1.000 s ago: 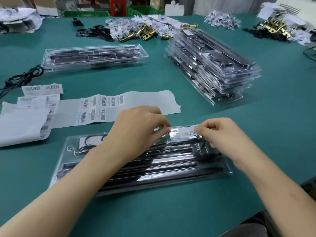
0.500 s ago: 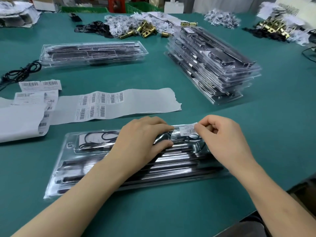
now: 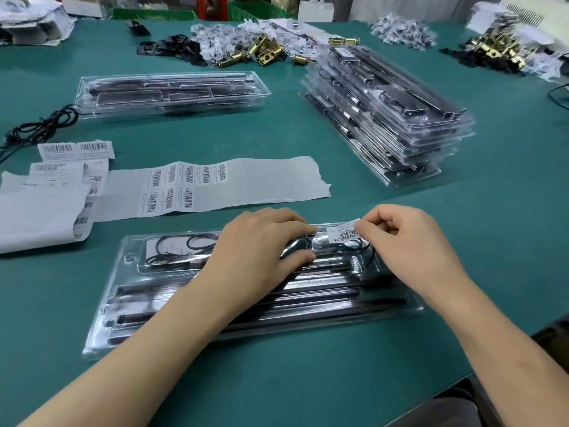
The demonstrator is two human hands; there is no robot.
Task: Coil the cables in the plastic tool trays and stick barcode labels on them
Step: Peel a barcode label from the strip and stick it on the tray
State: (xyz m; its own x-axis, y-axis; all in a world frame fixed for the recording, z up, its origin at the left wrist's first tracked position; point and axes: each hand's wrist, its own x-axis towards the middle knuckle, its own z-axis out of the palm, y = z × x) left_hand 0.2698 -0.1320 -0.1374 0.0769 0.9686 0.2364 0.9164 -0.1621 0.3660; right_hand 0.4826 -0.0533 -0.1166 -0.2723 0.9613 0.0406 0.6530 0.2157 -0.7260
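Note:
A clear plastic tool tray [image 3: 129, 306] with long dark metal parts lies in front of me on the green table. A thin black cable [image 3: 181, 248] is looped in its upper compartment. My left hand [image 3: 258, 254] lies on the tray's middle, its fingers curled down onto the cable. My right hand [image 3: 409, 245] pinches a white barcode label [image 3: 343, 234] by its right end, just over the tray's upper right part. What lies under my left palm is hidden.
A backing strip with several barcode labels [image 3: 184, 189] lies beyond the tray, with more label sheets [image 3: 46, 204] at left. Another tray [image 3: 169, 94] sits far left, a stack of trays [image 3: 388, 118] far right. Loose black cables [image 3: 40, 127], brass parts [image 3: 261, 52] at the back.
The tray has been drawn a little toward me. My right hand has lifted the label's right end slightly, and my left fingers have settled flatter on the tray.

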